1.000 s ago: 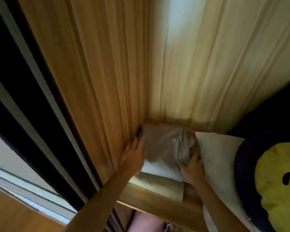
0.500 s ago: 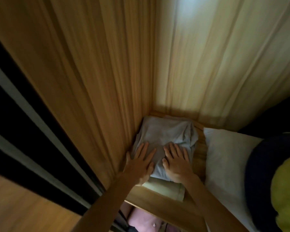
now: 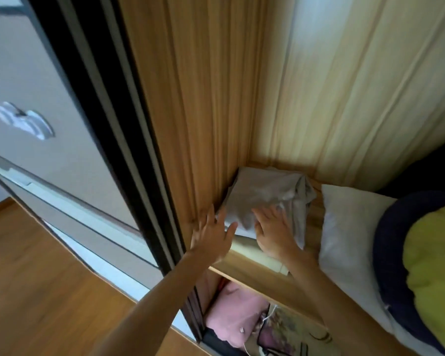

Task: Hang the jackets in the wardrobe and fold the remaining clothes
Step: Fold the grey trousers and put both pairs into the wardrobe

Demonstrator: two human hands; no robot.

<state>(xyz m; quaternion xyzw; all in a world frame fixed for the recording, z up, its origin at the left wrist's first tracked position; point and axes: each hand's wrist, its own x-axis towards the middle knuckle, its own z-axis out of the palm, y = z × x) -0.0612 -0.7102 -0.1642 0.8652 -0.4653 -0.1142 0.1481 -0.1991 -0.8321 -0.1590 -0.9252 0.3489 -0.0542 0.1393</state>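
Grey folded garment (image 3: pixel 265 191) on wood shelf (image 3: pixel 254 276), wardrobe corner. R hand (image 3: pixel 272 232) flat on top, fingers straight; L hand (image 3: pixel 213 232) spread at its left edge. White pillow (image 3: pixel 344 240) beside.

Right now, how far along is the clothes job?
Done: a folded grey garment lies in the shelf corner on a pale folded piece. In hand: the right hand presses it flat; the left hand is at its edge. Left: no jackets in view, so hanging cannot be judged.
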